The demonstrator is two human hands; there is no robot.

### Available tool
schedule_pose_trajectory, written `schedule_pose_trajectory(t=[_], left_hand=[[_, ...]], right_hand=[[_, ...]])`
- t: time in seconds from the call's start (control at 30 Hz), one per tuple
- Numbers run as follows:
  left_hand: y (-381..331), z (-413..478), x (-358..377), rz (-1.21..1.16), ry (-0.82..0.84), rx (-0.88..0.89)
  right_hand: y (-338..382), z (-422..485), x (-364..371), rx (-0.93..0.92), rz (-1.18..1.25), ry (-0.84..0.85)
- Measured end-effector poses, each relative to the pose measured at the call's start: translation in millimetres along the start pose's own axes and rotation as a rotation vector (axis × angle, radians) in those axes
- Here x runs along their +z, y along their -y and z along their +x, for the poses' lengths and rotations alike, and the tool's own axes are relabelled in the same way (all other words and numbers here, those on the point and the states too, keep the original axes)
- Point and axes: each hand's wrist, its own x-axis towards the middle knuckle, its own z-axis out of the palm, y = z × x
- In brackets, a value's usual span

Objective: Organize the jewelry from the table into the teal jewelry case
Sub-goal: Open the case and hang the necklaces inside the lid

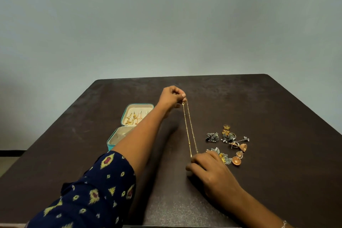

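A thin gold chain necklace [189, 127] is stretched between my hands above the dark table. My left hand [172, 97] pinches its clasp end, raised past the middle of the table. My right hand [209, 168] holds the lower loop end near the table surface. The teal jewelry case [127, 126] lies open to the left, partly hidden by my left forearm; its lid holds several gold pieces [133, 117]. A pile of loose jewelry [228, 144] lies right of the chain: gold rings, silver earrings and copper bell earrings.
The dark brown table [268, 116] ends at a far edge against a plain grey wall. My patterned navy sleeve [92, 190] covers the near left part. A bracelet [284, 224] shows on my right wrist.
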Motion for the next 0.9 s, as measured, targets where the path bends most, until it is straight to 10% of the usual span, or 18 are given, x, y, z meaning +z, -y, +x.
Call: schedule_pose_trajectory(t=[0.47, 0.9], left_hand=[[-31.4, -66.2, 4.8, -0.226, 0.07, -0.02], [-21.0, -121.3, 34.5, -0.145, 0.068, 0.044]], right_hand=[[-4.0, 29.7, -59.9, 1.107, 1.468, -0.079], [1.5, 38.5, -78.8, 0.917, 1.342, -0.373]])
